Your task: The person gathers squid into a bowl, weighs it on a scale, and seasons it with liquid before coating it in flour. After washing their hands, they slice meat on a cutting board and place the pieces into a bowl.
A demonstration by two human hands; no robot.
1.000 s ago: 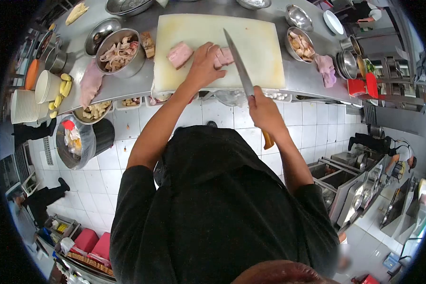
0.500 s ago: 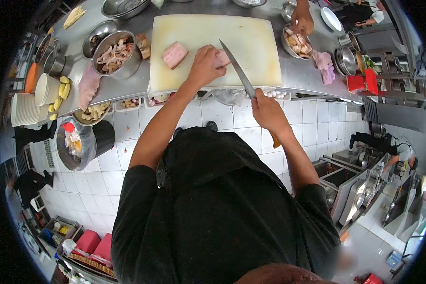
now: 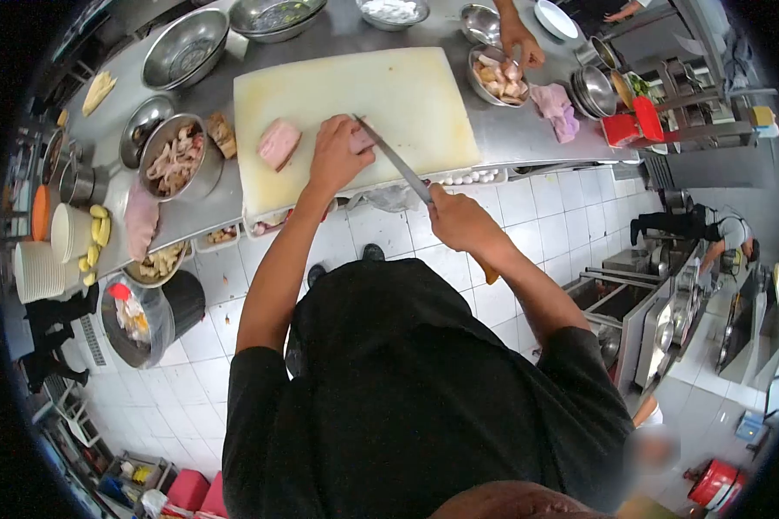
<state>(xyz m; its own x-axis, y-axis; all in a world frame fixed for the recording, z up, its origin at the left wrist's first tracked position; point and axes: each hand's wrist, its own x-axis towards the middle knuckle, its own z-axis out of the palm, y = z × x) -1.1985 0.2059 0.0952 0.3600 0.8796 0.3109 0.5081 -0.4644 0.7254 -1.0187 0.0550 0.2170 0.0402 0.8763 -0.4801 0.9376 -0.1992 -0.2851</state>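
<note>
My left hand (image 3: 337, 156) has its fingers bent over a small piece of pork (image 3: 360, 141) on the white cutting board (image 3: 407, 86), pressing it down. My right hand (image 3: 466, 221) is wrapped around the handle of a long knife (image 3: 396, 162). Its blade slants up and left across the board, with the tip close beside that pork and my left fingertips. Left of my hand lies a bigger pork chunk (image 3: 279, 144), pale pink with skin. My hand hides part of the held piece.
A pot of cut meat (image 3: 206, 177) and a browned block (image 3: 222, 136) stand left of the board. Another person's hand (image 3: 521, 48) is at a bowl of meat pieces (image 3: 499, 80) on the right. A pink cloth (image 3: 556, 111) and a bin (image 3: 138, 324) are nearby.
The whole view has shifted and turned slightly, so the board appears further left and lower. Both hands keep their holds, and the knife stays beside the small pork piece.
</note>
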